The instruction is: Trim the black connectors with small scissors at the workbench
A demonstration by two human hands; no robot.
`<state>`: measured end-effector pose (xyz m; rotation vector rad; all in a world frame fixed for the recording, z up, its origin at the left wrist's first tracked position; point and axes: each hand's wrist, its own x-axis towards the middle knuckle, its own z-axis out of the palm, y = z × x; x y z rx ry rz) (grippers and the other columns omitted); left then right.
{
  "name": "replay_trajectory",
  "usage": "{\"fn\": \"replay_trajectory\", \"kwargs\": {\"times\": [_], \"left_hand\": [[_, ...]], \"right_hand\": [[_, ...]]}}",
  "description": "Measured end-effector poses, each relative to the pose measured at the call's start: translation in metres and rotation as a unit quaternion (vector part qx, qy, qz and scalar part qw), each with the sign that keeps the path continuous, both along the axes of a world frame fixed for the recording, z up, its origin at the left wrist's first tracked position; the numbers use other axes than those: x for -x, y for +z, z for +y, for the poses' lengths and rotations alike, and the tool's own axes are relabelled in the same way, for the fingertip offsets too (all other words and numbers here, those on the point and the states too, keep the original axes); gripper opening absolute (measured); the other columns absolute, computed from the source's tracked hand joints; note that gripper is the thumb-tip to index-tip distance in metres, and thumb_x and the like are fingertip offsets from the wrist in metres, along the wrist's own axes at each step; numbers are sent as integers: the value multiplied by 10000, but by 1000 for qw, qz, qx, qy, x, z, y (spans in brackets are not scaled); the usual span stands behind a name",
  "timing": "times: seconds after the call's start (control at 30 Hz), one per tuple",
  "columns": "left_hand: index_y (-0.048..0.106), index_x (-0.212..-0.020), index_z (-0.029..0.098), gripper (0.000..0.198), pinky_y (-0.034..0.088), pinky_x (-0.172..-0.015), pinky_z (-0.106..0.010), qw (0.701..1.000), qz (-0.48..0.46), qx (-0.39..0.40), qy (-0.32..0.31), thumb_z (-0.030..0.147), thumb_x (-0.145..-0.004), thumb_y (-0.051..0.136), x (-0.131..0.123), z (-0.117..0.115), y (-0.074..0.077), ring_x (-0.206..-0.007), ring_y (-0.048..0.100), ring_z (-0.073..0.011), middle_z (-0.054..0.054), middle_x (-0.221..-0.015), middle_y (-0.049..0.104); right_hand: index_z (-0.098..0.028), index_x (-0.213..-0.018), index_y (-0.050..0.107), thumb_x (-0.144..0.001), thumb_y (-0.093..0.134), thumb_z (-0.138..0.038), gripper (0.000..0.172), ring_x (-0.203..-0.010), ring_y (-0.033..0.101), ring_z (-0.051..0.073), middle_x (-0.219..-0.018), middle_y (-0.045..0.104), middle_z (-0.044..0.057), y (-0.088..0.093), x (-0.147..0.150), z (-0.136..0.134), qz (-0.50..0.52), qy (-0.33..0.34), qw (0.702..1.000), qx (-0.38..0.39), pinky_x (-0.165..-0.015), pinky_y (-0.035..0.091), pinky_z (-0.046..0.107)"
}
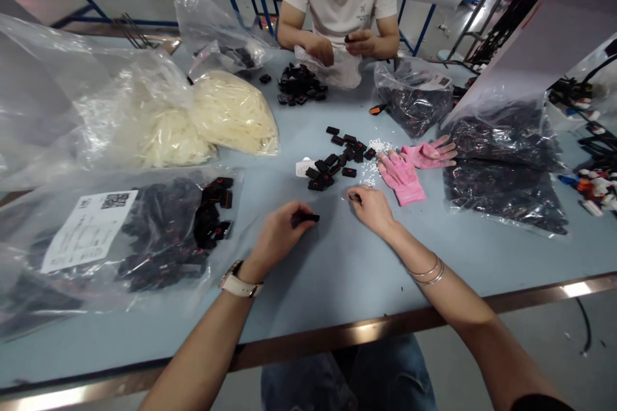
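My left hand (278, 231) pinches a small black plastic part (308, 217) between thumb and fingertips, just above the table. My right hand (371, 205) is closed at the near edge of a scatter of tiny white pieces (370, 174). Something small shows at its fingertips, but I cannot make out what it is. Beyond both hands lies a loose pile of black plastic parts (330, 167), some with a red-orange mark. A small white label (304, 167) lies at the left of that pile. Pink gloves (403, 178) rest right beside my right hand.
Clear bags of black parts lie at left (159, 231) and right (504, 196). A bag of cream-coloured strips (236, 112) sits at back left. Across the table (347, 282), a co-worker (340, 19) handles a black part near another pile (299, 82). A metal edge (361, 332) runs along the front.
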<state>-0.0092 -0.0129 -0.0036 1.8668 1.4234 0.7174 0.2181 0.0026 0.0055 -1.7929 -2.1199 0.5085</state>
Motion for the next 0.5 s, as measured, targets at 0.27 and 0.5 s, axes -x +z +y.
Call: {"fn": "replay_trajectory", "kwargs": {"times": [0.27, 0.5], "left_hand": [[599, -912, 232, 182, 565, -807, -368, 998, -67, 14, -14, 320, -754, 624, -12, -6, -4, -819, 697, -211, -31, -889, 729], [602, -904, 235, 158, 564, -800, -368, 999, -43, 3, -9, 306, -764, 606, -13, -8, -1, -830, 702, -212, -25, -898, 732]], "right_hand": [[-230, -1040, 701, -912, 446, -153, 296, -899, 633, 191, -1093, 664, 70, 0, 13, 3, -99, 34, 994, 26, -712, 447, 278], [-168, -1024, 663, -857, 471, -85, 268, -847, 634, 192, -1030, 666, 105, 1, 11, 0, -85, 47, 995, 30, -747, 453, 286]]}}
